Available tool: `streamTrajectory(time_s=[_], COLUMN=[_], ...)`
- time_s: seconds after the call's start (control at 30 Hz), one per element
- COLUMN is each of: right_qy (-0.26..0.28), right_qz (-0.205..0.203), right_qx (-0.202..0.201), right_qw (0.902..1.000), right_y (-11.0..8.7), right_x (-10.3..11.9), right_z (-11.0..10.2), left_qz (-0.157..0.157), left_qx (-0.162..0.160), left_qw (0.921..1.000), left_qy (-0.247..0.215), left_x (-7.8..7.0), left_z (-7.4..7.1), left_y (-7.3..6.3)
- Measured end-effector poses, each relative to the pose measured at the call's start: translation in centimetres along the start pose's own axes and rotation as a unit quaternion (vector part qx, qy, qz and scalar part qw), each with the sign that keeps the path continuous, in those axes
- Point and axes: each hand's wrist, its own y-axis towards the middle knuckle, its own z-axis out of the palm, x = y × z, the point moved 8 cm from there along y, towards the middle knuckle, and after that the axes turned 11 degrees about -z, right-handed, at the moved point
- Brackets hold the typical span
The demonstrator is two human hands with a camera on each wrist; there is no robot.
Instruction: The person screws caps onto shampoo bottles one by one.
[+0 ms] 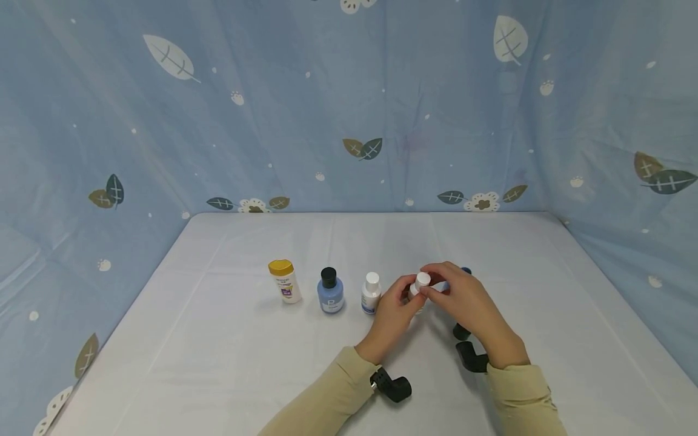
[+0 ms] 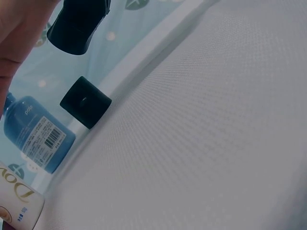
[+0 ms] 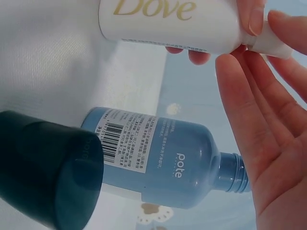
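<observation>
Around the body of a white Dove bottle (image 3: 168,21), my left hand (image 1: 394,310) curls its fingers, keeping it upright in the head view. At the bottle's top, the fingertips of my right hand (image 1: 466,298) pinch the white cap (image 1: 422,278). Most of the bottle is hidden behind the hands from above. Just behind the right hand stands a blue "pote" bottle (image 3: 168,163), its threaded neck uncovered. On the table near the right wrist sits a dark cap (image 2: 85,102), seen large at the left edge of the right wrist view.
To the left of the hands stand a white bottle with a white cap (image 1: 371,293), a blue bottle with a black cap (image 1: 330,293) and a white bottle with a yellow cap (image 1: 285,283). A white cloth (image 1: 191,363) covers the table, and a patterned blue curtain (image 1: 262,109) hangs around it.
</observation>
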Motion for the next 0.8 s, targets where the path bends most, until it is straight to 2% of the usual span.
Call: streamTrajectory(time_s=[0.2,0.43,0.53,0.63,0.8], right_qy=[-0.002,-0.006,0.002,0.010,0.028], right_qz=[-0.011,-0.037,-0.034,-0.030,-0.017], right_qx=[0.010,0.009,0.008,0.007,0.009], right_qw=[0.9999,0.9993,0.9994,0.9995,0.9994], right_y=[-0.1,-0.1,-0.1,-0.1,0.0], right_x=[0.0,0.3,0.2,0.1,-0.1], right_z=[0.1,0.1,0.0,0.0,0.0], left_qz=[0.008,0.008,0.007,0.007,-0.008], left_qx=[-0.001,-0.007,-0.010,-0.012,-0.012], left_qw=[1.0000,0.9999,0.9999,0.9999,0.9999], left_qy=[-0.002,0.002,0.002,0.000,0.000], left_x=[0.2,3.0,3.4,3.3,1.1], left_z=[0.0,0.6,0.6,0.6,0.2], left_y=[0.1,1.4,1.5,1.5,0.6])
